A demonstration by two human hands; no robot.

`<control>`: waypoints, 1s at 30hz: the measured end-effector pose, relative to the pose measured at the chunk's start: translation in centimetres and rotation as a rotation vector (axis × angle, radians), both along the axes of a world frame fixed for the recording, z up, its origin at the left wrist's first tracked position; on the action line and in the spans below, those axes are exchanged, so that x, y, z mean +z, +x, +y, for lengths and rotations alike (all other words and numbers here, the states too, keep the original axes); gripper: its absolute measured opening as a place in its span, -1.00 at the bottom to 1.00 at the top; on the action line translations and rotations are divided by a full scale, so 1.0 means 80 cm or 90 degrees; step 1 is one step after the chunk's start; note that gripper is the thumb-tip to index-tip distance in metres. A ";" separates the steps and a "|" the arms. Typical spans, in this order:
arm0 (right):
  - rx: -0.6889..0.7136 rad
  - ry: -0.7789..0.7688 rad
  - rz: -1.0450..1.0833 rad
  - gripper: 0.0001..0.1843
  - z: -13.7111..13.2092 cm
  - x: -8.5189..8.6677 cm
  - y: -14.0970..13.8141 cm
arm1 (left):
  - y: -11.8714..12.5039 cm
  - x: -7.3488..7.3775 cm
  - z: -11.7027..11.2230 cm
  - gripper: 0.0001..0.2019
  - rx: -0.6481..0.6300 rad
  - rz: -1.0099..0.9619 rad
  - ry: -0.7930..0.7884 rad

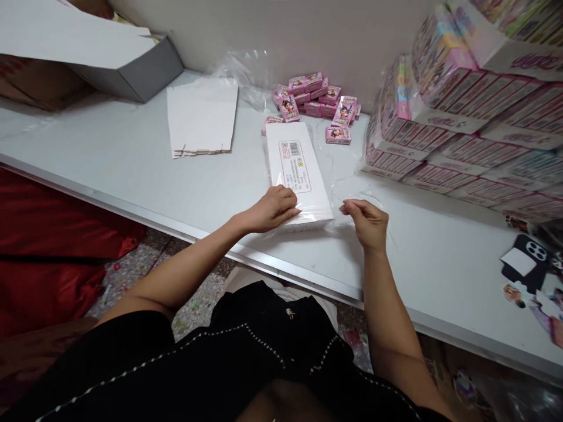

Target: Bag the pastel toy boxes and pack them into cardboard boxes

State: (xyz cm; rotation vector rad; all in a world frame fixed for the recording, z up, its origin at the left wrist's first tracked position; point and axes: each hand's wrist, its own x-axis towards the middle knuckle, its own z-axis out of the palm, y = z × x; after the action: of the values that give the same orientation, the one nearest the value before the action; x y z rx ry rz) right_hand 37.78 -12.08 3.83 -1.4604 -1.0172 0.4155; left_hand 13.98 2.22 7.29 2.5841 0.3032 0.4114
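A white flat box (pixel 297 167) with a printed barcode label lies on the table in clear plastic wrap. My left hand (pixel 278 209) rests on its near left part, fingers bent and pressed together against the wrapped surface. What lies under those fingers is hidden. To the right of the box, my right hand (pixel 368 223) is closed in a pinch on clear plastic film (pixel 338 218), which spreads beside the box's near right corner. The film is hard to make out against the pale table.
Small pink boxes (pixel 314 97) are heaped behind the white box. Plastic-wrapped display cartons (pixel 461 123) stand stacked at the right. Flat white cardboard (pixel 202 114), a grey box (pixel 145 70) and a crumpled clear bag (pixel 250 73) lie left. Paper cutouts (pixel 525 264) lie far right.
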 end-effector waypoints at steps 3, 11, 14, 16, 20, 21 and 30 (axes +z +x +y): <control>-0.007 0.000 0.074 -0.74 0.023 -0.013 -0.002 | 0.000 0.002 -0.002 -0.71 0.004 -0.005 -0.005; 0.010 -0.080 0.205 -0.57 0.049 -0.040 -0.017 | 0.003 0.003 -0.002 -0.71 0.009 -0.002 -0.025; 0.028 -0.134 0.305 -0.50 0.051 -0.044 -0.021 | 0.003 0.001 -0.003 -0.72 0.015 -0.005 -0.024; 0.043 -0.194 0.376 -0.46 0.053 -0.044 -0.022 | 0.003 -0.001 -0.003 -0.73 0.019 -0.009 -0.023; 0.042 -0.297 0.444 -0.43 0.057 -0.041 -0.027 | 0.005 -0.004 -0.004 -0.73 0.027 -0.019 -0.034; 0.034 -0.300 0.428 -0.44 0.059 -0.042 -0.028 | 0.005 -0.004 -0.004 -0.73 0.027 -0.022 -0.034; 0.020 -0.396 -0.047 -0.73 0.063 -0.040 0.003 | 0.006 -0.004 -0.006 -0.71 0.030 -0.024 -0.013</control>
State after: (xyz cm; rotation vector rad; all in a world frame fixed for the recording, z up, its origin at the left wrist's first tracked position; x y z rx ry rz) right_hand 38.05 -7.03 0.65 -2.0241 -1.0166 0.7524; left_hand 14.45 1.77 6.96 2.5505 0.3533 0.4712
